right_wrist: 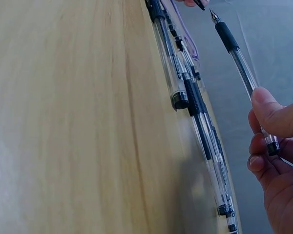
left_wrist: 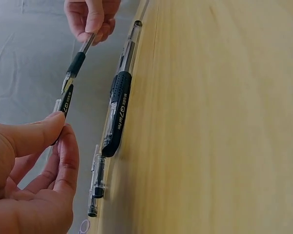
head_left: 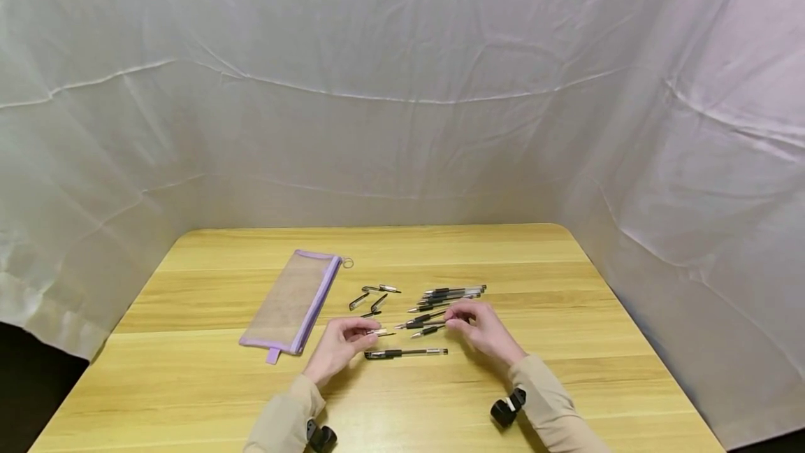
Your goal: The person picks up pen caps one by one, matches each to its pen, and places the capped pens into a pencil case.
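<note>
My left hand [head_left: 339, 348] pinches a pen cap [left_wrist: 66, 100], dark with a clear clip side, between thumb and fingertips. Opposite it, my right hand [head_left: 483, 331] grips an uncapped gel pen [right_wrist: 241, 68] near its rear end; this pen has a clear barrel and a black rubber grip. Its tip points at the cap, and in the right wrist view a small gap separates them. Both are held above the table. Below them on the wood lies a capped gel pen [head_left: 405, 353], marked "Q7 Gel Pen" in the left wrist view.
Several uncapped pens [head_left: 449, 292] lie in a loose group beyond my right hand. Several loose caps [head_left: 358, 300] are scattered ahead of my left hand. A purple-edged mesh pouch [head_left: 286, 299] lies flat at left on the wooden table [head_left: 503, 257]. Grey cloth [head_left: 390, 145] hangs around the table.
</note>
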Motion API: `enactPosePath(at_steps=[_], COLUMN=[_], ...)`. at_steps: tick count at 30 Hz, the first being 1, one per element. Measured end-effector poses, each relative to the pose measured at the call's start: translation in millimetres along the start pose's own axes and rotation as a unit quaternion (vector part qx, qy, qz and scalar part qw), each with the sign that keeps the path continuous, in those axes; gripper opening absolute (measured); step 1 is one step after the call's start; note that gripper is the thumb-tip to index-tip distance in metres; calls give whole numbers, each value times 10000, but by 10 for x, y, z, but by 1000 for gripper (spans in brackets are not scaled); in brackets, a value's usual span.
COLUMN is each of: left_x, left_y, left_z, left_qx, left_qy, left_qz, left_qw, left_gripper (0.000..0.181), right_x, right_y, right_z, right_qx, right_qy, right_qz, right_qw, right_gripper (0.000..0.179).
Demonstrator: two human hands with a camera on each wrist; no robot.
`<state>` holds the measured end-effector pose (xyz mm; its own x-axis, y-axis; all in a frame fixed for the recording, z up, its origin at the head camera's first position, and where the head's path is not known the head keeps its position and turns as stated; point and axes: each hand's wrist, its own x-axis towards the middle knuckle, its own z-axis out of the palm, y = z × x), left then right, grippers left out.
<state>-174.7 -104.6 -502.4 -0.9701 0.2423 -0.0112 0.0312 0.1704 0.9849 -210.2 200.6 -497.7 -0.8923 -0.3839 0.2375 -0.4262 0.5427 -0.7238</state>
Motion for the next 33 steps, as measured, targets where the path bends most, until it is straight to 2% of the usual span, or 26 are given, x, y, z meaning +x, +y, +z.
enactPosePath(at_steps=[13,23,33], left_x=[14,22,21], left_y=[12,12,28], left_z=[34,59,78], left_qx=[-202,-210,-201], left_qy=[28,2,-21], left_qz=[-8,-3,-5], left_qw=[9998,9998,9998], left_gripper=[25,26,26], right_x=[13,18,11], right_y=[-40,-92,-101], right_z=[30,57,88], right_qx=[116,172,77], right_qy=[-124,-194,-145], right_qz=[44,363,250], right_qw=[9998,9990,9996], right_gripper=[12,12,13])
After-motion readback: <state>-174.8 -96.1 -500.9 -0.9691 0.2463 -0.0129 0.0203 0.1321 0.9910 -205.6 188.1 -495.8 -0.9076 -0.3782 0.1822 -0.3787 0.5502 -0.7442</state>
